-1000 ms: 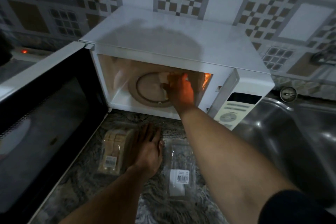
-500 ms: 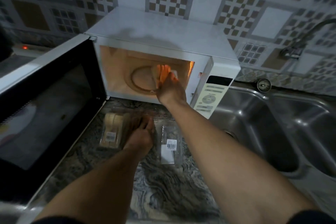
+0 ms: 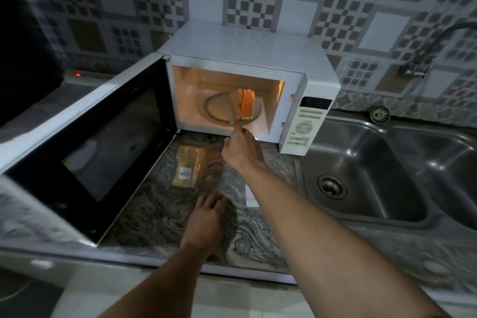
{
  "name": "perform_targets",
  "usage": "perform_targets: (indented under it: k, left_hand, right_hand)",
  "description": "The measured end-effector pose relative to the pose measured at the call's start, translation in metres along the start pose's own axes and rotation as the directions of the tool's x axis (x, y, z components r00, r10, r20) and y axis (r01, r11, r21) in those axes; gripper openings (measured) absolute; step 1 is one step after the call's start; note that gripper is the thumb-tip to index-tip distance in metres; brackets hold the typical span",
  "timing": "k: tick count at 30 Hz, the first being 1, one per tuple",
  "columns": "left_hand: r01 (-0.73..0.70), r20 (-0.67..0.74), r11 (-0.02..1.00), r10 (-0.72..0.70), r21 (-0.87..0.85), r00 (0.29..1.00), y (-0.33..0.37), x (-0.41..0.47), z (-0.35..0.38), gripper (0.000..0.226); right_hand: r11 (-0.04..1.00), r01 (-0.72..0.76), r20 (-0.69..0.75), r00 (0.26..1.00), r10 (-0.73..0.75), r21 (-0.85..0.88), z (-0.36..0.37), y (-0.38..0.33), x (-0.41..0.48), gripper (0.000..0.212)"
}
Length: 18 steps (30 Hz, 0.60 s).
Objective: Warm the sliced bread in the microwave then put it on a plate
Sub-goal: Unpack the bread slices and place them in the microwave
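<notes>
A few bread slices [image 3: 245, 104] stand on edge on the glass turntable [image 3: 216, 108] inside the lit white microwave [image 3: 247, 49]. Its door [image 3: 85, 142] hangs wide open to the left. My right hand [image 3: 241, 151] hovers just outside the oven's front sill, below the slices, fingers loosely curled and holding nothing. My left hand [image 3: 206, 217] rests flat on the marbled counter [image 3: 154, 209], fingers spread, a little nearer to me than a plastic pack of sliced bread [image 3: 187, 166]. No plate is in view.
A clear plastic bag with a white label [image 3: 251, 197] lies on the counter, mostly hidden by my right forearm. A steel double sink [image 3: 374, 175] fills the right side, with a tap [image 3: 423, 59] on the tiled wall. A dark object [image 3: 23, 59] stands at far left.
My right hand released the slices on the turntable and drew back out of the oven. My left hand slid off the bread pack toward the counter's front edge. The view pulled back.
</notes>
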<state>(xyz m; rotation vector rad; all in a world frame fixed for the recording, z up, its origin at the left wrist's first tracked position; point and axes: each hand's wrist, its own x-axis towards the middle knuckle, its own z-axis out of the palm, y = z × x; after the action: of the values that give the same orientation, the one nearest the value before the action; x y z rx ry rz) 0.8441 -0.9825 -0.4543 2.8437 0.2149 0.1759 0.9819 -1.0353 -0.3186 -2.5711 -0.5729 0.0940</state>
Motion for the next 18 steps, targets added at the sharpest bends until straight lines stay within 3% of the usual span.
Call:
perform_targets:
  k: [4, 6, 9, 13, 15, 18]
  left_hand:
    - [0.200, -0.093, 0.961, -0.221, -0.189, 0.971, -0.012, -0.028, -0.008, 0.007]
    - [0.295, -0.171, 0.938, -0.325, -0.182, 0.930, -0.018, -0.037, -0.013, 0.013]
    - [0.419, -0.214, 0.832, -0.512, -0.364, 0.832, -0.032, -0.037, -0.020, 0.026]
    - [0.562, -0.092, 0.591, -0.732, -0.579, 0.675, -0.047, -0.014, -0.037, 0.046]
    - [0.552, -0.101, 0.566, -0.748, -0.612, 0.656, -0.051, -0.004, -0.043, 0.047]
    - [0.565, -0.037, 0.581, -0.715, -0.586, 0.698, -0.064, 0.016, -0.044, 0.037]
  right_hand:
    - [0.999, 0.001, 0.024, 1.000, -0.002, 0.033, 0.021, -0.017, -0.023, 0.042]
    - [0.999, -0.009, 0.054, 0.999, 0.007, 0.035, 0.034, -0.024, -0.032, 0.041]
    - [0.999, -0.014, 0.091, 0.996, 0.011, 0.032, 0.054, -0.031, -0.041, 0.039]
    - [0.999, -0.019, 0.141, 0.990, 0.013, 0.046, 0.076, -0.035, -0.050, 0.045]
    - [0.998, -0.027, 0.167, 0.986, 0.016, 0.064, 0.087, -0.035, -0.053, 0.048]
    - [0.996, -0.057, 0.199, 0.979, 0.042, 0.070, 0.099, -0.033, -0.053, 0.047]
